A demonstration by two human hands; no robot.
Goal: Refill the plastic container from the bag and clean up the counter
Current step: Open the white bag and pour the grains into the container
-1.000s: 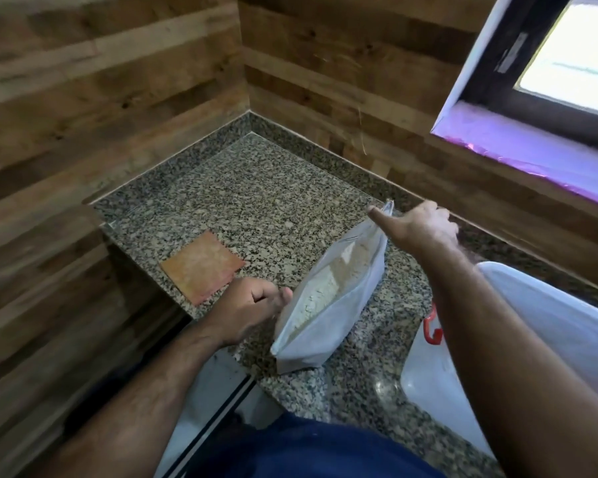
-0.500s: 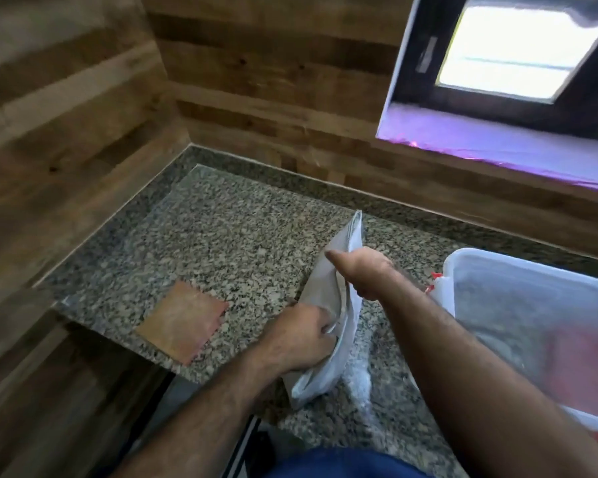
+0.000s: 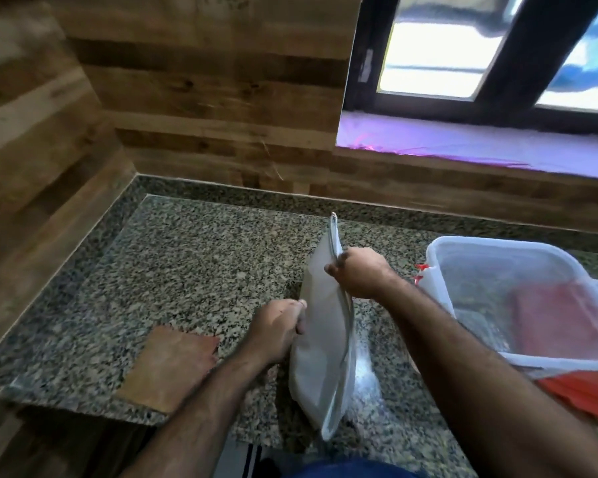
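**Bag held on its edge, container waiting beside**

The left hand grips the side of the bag, and the right hand pinches its upper edge, probably to keep the mouth under control. The open plastic container stands just to the right on the bench. A brown cloth lies left, not in the way.

Upright white bag beside clear, open plastic container

the bag in my fingers is whitish grey. the counter is speckled grey, black and cream granite. the cloth is orange-brown. the container is clear with a white rim, red showing through it. wood-grain brown walls.
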